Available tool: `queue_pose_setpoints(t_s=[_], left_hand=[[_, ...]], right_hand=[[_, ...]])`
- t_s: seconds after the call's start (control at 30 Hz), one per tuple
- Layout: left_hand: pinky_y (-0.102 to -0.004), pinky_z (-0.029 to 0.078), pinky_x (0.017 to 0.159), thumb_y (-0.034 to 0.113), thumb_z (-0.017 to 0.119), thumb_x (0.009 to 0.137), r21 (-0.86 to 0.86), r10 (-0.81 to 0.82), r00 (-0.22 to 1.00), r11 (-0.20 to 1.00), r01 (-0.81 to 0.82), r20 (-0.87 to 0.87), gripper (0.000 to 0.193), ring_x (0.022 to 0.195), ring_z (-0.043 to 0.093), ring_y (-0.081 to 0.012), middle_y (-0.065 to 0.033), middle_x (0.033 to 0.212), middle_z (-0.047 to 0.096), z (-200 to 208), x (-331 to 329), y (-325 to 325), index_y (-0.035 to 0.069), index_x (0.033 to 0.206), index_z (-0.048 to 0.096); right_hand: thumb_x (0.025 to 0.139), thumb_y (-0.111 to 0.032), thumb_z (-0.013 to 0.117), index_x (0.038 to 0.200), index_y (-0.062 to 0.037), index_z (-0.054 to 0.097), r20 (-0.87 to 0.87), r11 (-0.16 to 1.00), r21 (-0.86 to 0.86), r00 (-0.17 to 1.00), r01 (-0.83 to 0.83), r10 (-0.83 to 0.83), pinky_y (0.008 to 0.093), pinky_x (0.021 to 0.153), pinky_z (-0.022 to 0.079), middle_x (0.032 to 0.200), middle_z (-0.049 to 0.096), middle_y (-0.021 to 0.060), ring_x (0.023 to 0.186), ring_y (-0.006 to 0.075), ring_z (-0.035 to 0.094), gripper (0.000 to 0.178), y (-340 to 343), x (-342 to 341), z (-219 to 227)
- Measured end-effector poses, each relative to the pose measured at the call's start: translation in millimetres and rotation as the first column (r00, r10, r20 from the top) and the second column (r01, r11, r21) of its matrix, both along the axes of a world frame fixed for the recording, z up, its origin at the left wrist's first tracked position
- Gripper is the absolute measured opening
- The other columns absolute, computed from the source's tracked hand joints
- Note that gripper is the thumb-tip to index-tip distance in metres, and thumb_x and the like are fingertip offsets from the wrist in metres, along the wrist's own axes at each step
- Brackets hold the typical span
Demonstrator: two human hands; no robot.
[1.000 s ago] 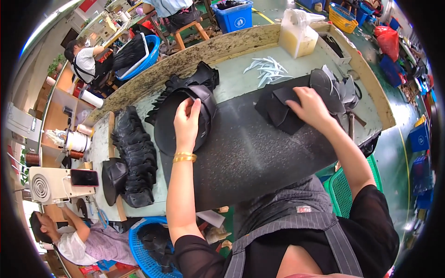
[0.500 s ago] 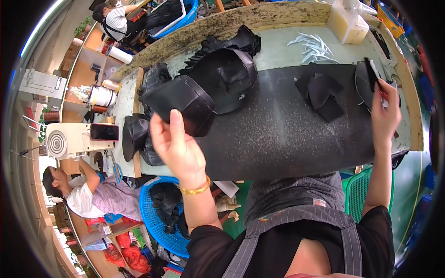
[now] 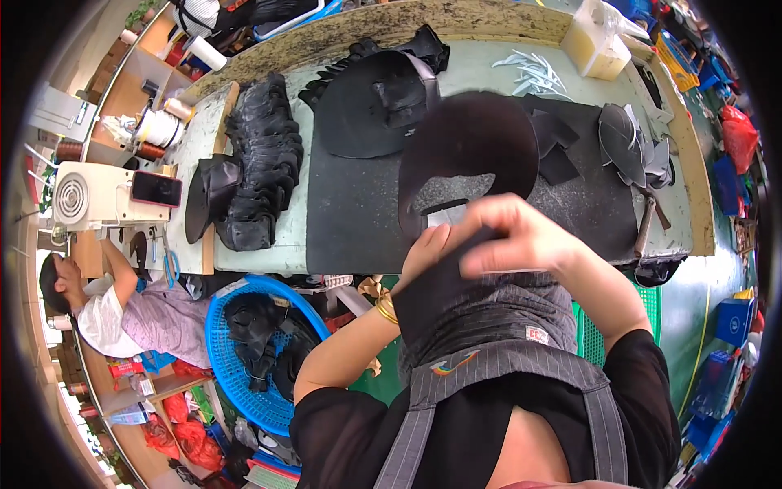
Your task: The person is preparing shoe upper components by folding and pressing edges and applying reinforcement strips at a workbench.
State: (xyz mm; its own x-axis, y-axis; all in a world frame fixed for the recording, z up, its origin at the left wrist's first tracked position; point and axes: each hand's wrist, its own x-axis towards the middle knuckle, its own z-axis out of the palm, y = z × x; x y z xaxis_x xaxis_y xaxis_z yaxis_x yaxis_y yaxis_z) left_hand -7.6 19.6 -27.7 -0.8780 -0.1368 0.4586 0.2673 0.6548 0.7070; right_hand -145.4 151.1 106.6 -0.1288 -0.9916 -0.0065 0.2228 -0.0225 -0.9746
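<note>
One dark piece (image 3: 471, 134) extends over the mat (image 3: 354, 232) from the left hand (image 3: 420, 256) grasping it; right hand (image 3: 525, 236) alongside, grip unclear.

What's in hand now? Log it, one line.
left hand: holding black leather-like piece | right hand: blurred, grip unclear | workbench: black mat, pale strips, translucent plastic bottle

Below the right hand (image 3: 525, 236), grey fabric (image 3: 509, 318) bears a small red-and-white label (image 3: 537, 333), the grey pinstriped apron (image 3: 521, 359) a rainbow emblem (image 3: 454, 363); well to its right, a blue plastic bin (image 3: 725, 314) shows a white symbol (image 3: 735, 327). Wording illegible.
</note>
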Motion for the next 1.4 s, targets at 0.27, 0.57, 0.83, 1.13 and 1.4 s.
queue_pose_setpoints(t_s=[0.27,0.57,0.83,1.13,1.4], left_hand=[[-0.0326,0.054,0.086,0.024,0.081,0.083,0.178,0.075,0.973,0.977,-0.115,0.216,0.053,0.097,0.069,-0.0252,-0.0153,0.113,0.067,56,13,-20,-0.001,0.125,0.059],[-0.0336,0.056,0.075,0.003,0.066,0.092,0.078,0.355,0.919,0.925,-0.372,0.17,0.03,0.089,0.068,-0.024,-0.014,0.106,0.067,42,3,-19,-0.004,0.12,0.06],[-0.0427,0.054,0.074,0.002,0.064,0.089,-0.349,0.424,0.882,0.874,-0.339,0.205,0.02,0.084,0.064,-0.0365,-0.0183,0.103,0.06,39,7,-10,-0.005,0.107,0.064],[-0.042,0.055,0.071,0.002,0.062,0.089,-0.423,0.456,0.846,0.848,-0.319,0.276,0.016,0.081,0.065,-0.0341,-0.0171,0.103,0.06,36,1,-15,-0.005,0.103,0.064],[-0.0404,0.052,0.082,0.005,0.061,0.081,-0.696,0.458,0.885,0.664,-0.273,0.089,0.013,0.096,0.061,-0.0297,-0.0131,0.1,0.058,50,-13,-13,0.001,0.093,0.063]], right_hand=[[0.092,-0.006,0.069,0.11,-0.0034,0.061,0.047,0.898,0.116,0.901,0.423,-0.431,0.0284,0.085,0.052,0.099,0.066,0.0007,0.093,0.0086,0.062,0.019,-10,-15,-54],[0.084,-0.003,0.068,0.116,0.0034,0.056,-0.854,0.844,-0.013,0.433,0.536,-0.288,0.0435,0.084,0.053,0.106,0.066,0.0252,0.096,0.0413,0.066,0.035,-21,13,-74],[0.09,-0.008,0.06,0.105,0.001,0.065,-0.941,0.863,0.123,0.334,0.49,-0.056,0.0437,0.077,0.054,0.092,0.068,0.0212,0.085,0.0375,0.067,0.019,-15,14,-86],[0.09,-0.009,0.061,0.098,-0.0011,0.063,-0.953,0.873,0.154,0.304,0.462,0.007,0.0438,0.075,0.054,0.089,0.066,0.0184,0.082,0.0372,0.067,0.012,-24,11,-82],[0.077,-0.001,0.064,0.088,0.001,0.06,-0.971,0.891,0.127,0.238,0.436,0.023,0.0388,0.074,0.057,0.093,0.063,0.0188,0.082,0.0343,0.068,0.012,-26,10,-81]])
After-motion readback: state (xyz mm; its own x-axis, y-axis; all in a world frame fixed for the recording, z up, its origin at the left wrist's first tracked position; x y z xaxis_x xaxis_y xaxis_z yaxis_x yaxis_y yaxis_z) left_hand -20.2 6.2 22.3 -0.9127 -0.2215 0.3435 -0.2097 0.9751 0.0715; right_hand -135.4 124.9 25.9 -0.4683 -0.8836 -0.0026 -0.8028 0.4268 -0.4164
